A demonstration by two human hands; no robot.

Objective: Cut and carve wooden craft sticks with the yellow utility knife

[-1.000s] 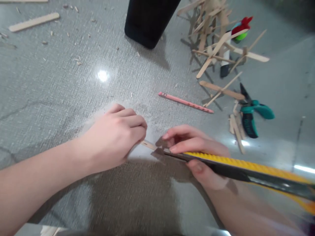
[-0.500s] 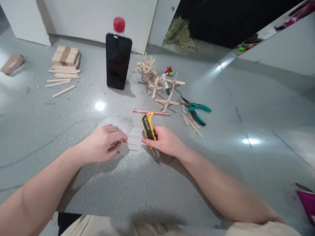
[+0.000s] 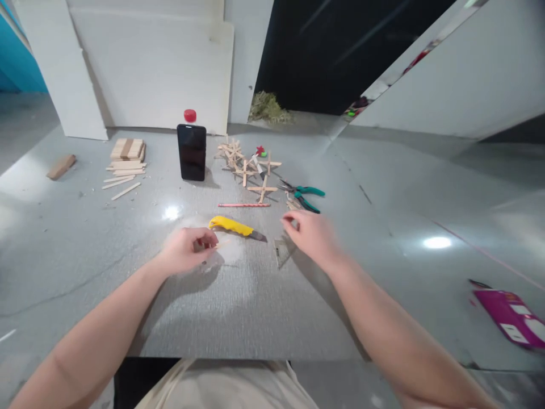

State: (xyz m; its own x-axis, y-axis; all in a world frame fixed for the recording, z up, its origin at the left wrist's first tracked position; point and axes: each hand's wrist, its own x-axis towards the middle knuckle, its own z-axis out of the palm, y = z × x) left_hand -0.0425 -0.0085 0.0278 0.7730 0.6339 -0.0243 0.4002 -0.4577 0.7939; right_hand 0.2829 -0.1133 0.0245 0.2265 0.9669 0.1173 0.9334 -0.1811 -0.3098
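My left hand (image 3: 187,250) is closed over the grey tabletop, pinching a thin wooden stick (image 3: 222,245) whose end sticks out to the right. Just beyond it lies a yellow utility knife (image 3: 232,225) with its blade pointing right. My right hand (image 3: 313,236) is above the table, fingers curled and slightly apart, with nothing visible in them. Beneath its thumb side is a clear set square (image 3: 279,254). Several loose wooden sticks (image 3: 293,202) lie just past its fingertips, partly hidden.
A pink pencil (image 3: 244,205), pliers (image 3: 304,193) and joined stick crosses (image 3: 244,172) lie farther back. A phone (image 3: 192,152) leans against a red-capped bottle (image 3: 189,116). Bundled craft sticks (image 3: 126,149) are at left, a purple package (image 3: 508,315) at right.
My right hand has let go of the utility knife, which now lies on the table, and has moved right. My left hand still pinches the stick. The view has tilted up.
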